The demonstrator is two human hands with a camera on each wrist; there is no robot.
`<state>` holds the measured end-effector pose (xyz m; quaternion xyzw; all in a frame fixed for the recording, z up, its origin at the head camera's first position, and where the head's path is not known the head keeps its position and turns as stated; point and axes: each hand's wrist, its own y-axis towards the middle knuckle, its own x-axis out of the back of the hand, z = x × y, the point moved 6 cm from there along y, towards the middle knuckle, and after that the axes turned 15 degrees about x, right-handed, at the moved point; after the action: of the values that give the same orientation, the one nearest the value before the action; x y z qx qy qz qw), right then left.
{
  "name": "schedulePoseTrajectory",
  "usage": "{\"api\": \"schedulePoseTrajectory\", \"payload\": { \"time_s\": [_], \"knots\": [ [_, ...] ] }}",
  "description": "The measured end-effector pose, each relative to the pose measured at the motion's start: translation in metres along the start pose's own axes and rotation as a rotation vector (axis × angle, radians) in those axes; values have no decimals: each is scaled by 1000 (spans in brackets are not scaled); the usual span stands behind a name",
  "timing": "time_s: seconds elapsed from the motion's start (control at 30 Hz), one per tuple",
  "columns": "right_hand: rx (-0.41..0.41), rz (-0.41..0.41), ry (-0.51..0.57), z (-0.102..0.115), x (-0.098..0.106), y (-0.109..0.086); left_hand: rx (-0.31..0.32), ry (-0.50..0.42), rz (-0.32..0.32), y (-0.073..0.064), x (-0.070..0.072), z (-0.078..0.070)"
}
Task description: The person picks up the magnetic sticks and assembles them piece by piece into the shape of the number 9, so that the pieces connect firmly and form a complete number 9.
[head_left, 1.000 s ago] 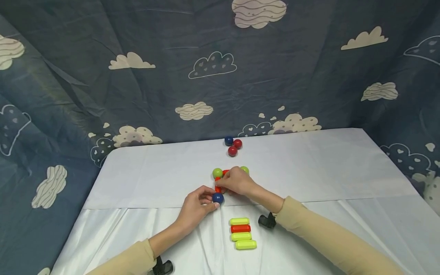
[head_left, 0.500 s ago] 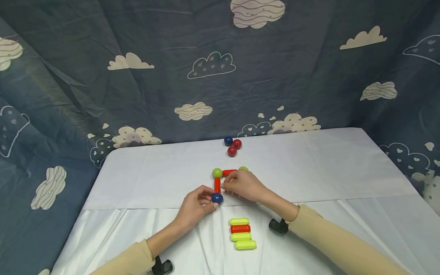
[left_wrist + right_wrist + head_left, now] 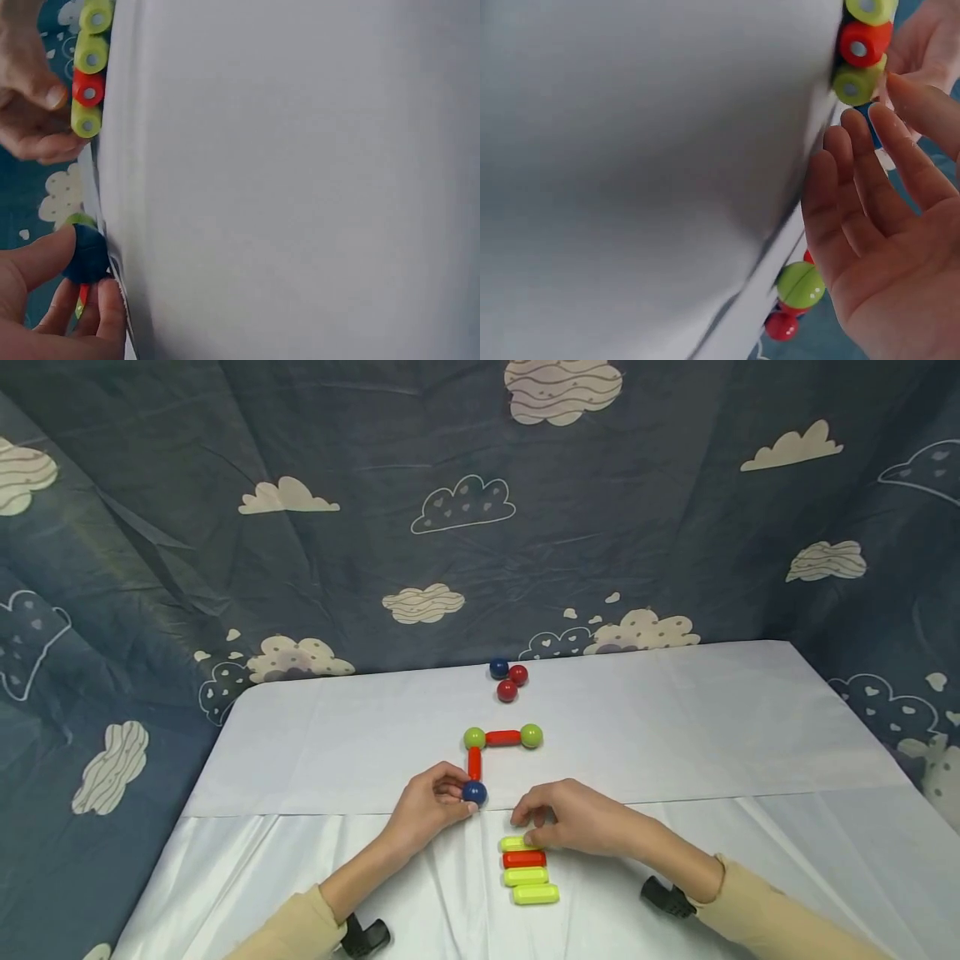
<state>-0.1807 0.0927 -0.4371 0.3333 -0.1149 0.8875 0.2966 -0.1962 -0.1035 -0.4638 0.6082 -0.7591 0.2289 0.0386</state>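
Note:
My left hand (image 3: 427, 810) holds a blue ball (image 3: 474, 792) between thumb and fingers, as the left wrist view also shows. From that ball a red magnetic rod (image 3: 474, 763) runs away from me to a green ball (image 3: 474, 738). Another red rod (image 3: 502, 737) continues right to a second green ball (image 3: 532, 736). My right hand (image 3: 577, 817) hovers at the far end of a row of rods, its thumb over the nearest yellow-green rod (image 3: 514, 843). In the right wrist view its fingers are extended and apart, the thumb tip close beside the yellow-green rod (image 3: 853, 84).
Below that rod lie a red rod (image 3: 524, 859) and two more yellow-green rods (image 3: 526, 877), side by side. Farther back sit a dark blue ball (image 3: 498, 668) and two red balls (image 3: 507, 691). A white cloth (image 3: 675, 718) covers the table, before a cloud-patterned curtain (image 3: 360, 552).
My right hand has let go of the red rod and moved back toward me and right, to the row of rods. The left hand has stayed at the blue ball.

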Motion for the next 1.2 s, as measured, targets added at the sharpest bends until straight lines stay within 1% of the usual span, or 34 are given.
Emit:
{"api": "schedulePoseTrajectory", "payload": {
  "time_s": [0.17,0.4,0.53,0.57,0.77,0.8,0.87,1.03,1.2],
  "knots": [
    [-2,8,7,-1,-5,-4,16,-31,-6,0,0,0],
    [26,13,2,1,-8,-4,33,-35,-21,0,-1,2],
    [29,15,-16,1,-10,-3,44,-42,-20,-1,-1,2],
    [29,11,-31,1,-10,-3,45,-45,-18,-2,-1,1],
    [38,-33,-94,2,-6,-1,37,-58,-12,-21,1,-25],
    [43,-37,-94,2,-6,-1,35,-59,-15,-22,1,-27],
    [53,-39,-92,3,-6,-1,36,-59,-20,-17,1,-20],
    [63,-6,-58,3,-9,-1,32,-52,-27,-1,0,2],
    [39,22,-51,2,-12,0,40,-44,-27,-1,-1,3]
  ]
}}
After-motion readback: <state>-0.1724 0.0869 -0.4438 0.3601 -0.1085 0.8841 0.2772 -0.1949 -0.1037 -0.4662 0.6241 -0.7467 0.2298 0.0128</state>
